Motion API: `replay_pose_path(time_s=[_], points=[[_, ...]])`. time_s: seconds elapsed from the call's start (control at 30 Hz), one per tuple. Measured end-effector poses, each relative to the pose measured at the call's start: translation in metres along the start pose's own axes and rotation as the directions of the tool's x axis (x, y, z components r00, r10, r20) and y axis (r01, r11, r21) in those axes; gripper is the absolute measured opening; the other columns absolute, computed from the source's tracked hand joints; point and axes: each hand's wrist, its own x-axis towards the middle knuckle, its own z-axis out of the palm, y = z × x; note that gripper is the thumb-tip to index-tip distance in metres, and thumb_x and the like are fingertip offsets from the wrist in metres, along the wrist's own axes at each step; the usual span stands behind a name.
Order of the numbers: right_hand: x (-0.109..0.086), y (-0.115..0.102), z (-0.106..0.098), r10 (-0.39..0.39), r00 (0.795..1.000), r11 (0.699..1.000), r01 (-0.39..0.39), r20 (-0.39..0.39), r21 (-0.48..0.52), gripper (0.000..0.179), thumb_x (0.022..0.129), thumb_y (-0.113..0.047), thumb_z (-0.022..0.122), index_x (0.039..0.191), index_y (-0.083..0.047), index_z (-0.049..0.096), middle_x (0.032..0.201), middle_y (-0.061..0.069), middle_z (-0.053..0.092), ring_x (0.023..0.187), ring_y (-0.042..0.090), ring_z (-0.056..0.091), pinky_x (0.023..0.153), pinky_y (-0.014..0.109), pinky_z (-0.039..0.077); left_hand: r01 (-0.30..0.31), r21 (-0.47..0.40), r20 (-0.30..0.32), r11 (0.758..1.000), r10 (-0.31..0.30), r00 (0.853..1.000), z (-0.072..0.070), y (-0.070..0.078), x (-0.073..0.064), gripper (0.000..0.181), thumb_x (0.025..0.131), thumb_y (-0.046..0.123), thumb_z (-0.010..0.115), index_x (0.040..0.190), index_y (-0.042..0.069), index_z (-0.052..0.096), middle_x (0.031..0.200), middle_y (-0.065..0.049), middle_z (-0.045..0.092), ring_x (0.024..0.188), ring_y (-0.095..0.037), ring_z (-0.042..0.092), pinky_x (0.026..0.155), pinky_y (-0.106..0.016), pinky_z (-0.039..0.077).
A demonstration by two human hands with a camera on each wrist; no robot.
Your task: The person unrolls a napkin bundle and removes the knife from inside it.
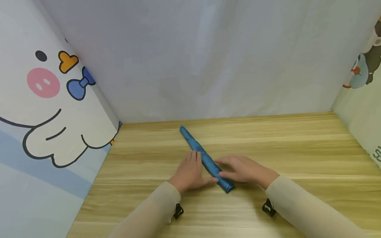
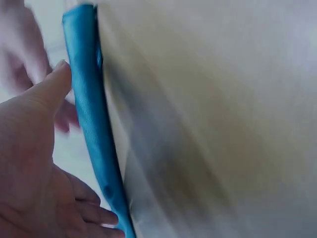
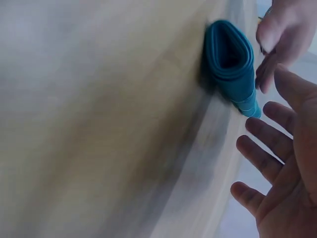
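Observation:
A blue rolled-up cloth (image 1: 205, 158) lies slantwise on the wooden table, its near end pointing toward the lower right. My left hand (image 1: 189, 172) is along its left side, thumb tip and fingertips right at the roll, fingers fairly straight. Across from it, on the right side, is my right hand (image 1: 242, 169) with the thumb at the roll's edge near its lower end. In the right wrist view the layered, hollow end of the cloth roll (image 3: 230, 54) shows, and the fingers of the right hand (image 3: 292, 168) are spread beside it. Neither hand curls round the cloth.
The table (image 1: 297, 145) has a light wood-grain top. A pale wall (image 1: 208, 59) rises at its back edge, with cartoon-printed panels (image 1: 41, 109) on the left and right sides. Dark wrist devices (image 1: 269, 208) hang under both sleeves.

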Motion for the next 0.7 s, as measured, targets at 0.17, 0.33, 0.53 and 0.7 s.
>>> replay_pose_path(time_s=[0.17,0.33,0.53,0.7], points=[[0.021,0.004,0.001,0.006,1.000,1.000,-0.006,0.013,-0.007,0.057,0.090,-0.046,0.053,0.137,-0.016,0.045,0.134,-0.003,0.047,0.122,0.014,0.042,0.098,0.035,0.035,0.048,-0.029,0.008,0.998,-0.048,0.999,0.008,0.009,-0.005,0.129,0.059,0.092,0.023,0.144,-0.004,0.016,0.146,-0.025,0.018,0.133,-0.039,0.015,0.102,-0.049,0.025],[0.033,0.007,0.004,-0.005,0.999,1.000,0.006,0.037,-0.006,0.055,0.090,-0.042,0.055,0.137,-0.015,0.045,0.135,0.000,0.046,0.123,0.017,0.042,0.098,0.036,0.035,0.104,-0.071,0.059,0.992,-0.099,0.993,0.012,0.016,-0.003,0.129,0.058,0.094,0.019,0.146,0.000,0.011,0.148,-0.023,0.010,0.135,-0.037,0.007,0.104,-0.052,0.019],[0.039,0.010,0.009,-0.033,0.999,0.999,0.035,0.032,-0.039,0.053,0.090,-0.040,0.056,0.137,-0.017,0.046,0.134,-0.001,0.047,0.123,0.015,0.042,0.099,0.034,0.034,0.149,-0.097,0.098,0.984,-0.139,0.985,0.015,0.021,0.000,0.127,0.059,0.093,0.017,0.146,0.000,0.006,0.149,-0.022,0.004,0.136,-0.034,0.002,0.103,-0.057,0.013],[0.040,0.010,0.012,-0.074,0.997,0.996,0.074,0.009,-0.057,0.053,0.090,-0.039,0.057,0.136,-0.014,0.047,0.131,0.002,0.049,0.120,0.018,0.044,0.098,0.036,0.035,0.142,-0.059,0.071,0.988,-0.138,0.988,0.018,0.021,0.002,0.126,0.061,0.092,0.015,0.145,-0.002,0.009,0.148,-0.023,0.008,0.136,-0.035,0.005,0.101,-0.058,0.016]])
